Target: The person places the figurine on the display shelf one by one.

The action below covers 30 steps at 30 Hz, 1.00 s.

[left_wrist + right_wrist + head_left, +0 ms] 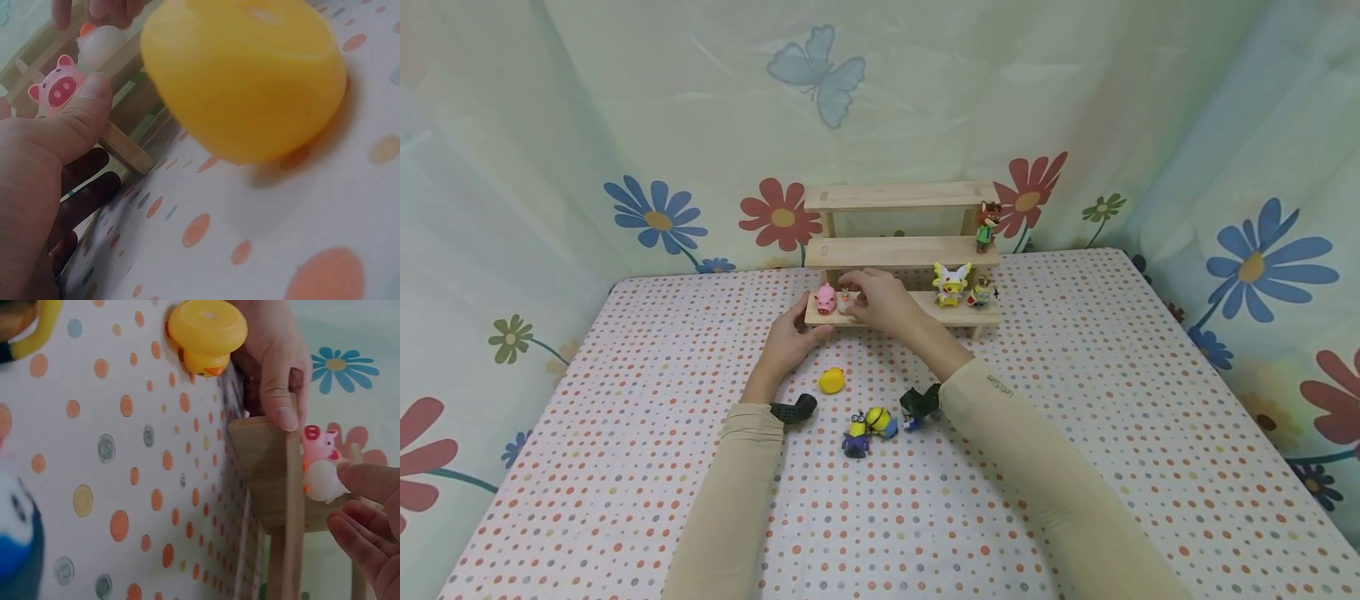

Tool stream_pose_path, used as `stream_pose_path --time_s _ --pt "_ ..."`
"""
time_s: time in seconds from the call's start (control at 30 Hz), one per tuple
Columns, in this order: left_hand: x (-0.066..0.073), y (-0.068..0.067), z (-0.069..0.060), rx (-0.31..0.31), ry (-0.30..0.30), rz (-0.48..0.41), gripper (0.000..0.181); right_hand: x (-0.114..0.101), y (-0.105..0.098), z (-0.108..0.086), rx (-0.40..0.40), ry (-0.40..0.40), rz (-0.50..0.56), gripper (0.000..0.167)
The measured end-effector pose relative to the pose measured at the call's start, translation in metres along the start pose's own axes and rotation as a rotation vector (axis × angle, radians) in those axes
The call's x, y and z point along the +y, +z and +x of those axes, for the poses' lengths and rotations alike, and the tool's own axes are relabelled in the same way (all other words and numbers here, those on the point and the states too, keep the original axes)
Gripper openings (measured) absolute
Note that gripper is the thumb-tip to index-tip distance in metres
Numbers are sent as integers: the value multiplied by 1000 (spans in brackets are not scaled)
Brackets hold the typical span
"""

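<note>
My left hand (787, 340) holds the left end of the bottom step of a three-tier wooden display shelf (902, 252). Its thumb lies along the front edge in the left wrist view. On that step a pink pig figure (825, 299) stands beside a small white bird-like figure (326, 480) with orange parts. Over the white figure is my right hand (883, 302); a fingertip touches its back in the right wrist view, with the other fingers loosely bent beside it. A yellow rubber duck (831, 381) lies on the table near my left wrist.
Farther right on the bottom step are a white-and-yellow figure (951, 286) and a small crowned figure (981, 293). A fox figure (987, 227) stands on the middle step. Two minion figures (855, 436) and a blue-and-white figure (913, 417), partly hidden by a wrist camera, are on the dotted tablecloth (625, 467).
</note>
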<state>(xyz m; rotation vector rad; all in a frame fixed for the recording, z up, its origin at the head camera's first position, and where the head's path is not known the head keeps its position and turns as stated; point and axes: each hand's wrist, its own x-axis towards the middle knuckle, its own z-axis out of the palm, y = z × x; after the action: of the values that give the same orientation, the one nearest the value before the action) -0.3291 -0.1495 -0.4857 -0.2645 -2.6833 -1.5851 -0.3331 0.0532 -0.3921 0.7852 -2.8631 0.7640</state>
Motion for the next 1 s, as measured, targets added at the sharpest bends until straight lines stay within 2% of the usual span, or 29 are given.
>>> stream_pose_path --time_s 0.2,0.33,0.43,0.57,0.7,0.87,1.0 --pt "-1 -1 0 2 -9 12 99 -10 -13 -19 1 6 13 40" --pt "-2 -3 2 2 6 18 97 -18 -6 -36 -27 -88 -31 33" --pt "-3 -4 2 7 23 13 96 -25 5 -46 -140 -158 -69 34" --pt "-4 -3 3 3 26 3 97 -34 17 -56 -321 -170 -94 39" --pt "-4 -1 3 0 18 7 97 -35 25 -60 -404 -170 -114 42" --pt "-2 0 2 5 11 17 98 -33 31 -63 -434 -201 -81 38" --pt "0 0 1 1 9 11 100 -34 33 -64 -410 -222 -53 28"
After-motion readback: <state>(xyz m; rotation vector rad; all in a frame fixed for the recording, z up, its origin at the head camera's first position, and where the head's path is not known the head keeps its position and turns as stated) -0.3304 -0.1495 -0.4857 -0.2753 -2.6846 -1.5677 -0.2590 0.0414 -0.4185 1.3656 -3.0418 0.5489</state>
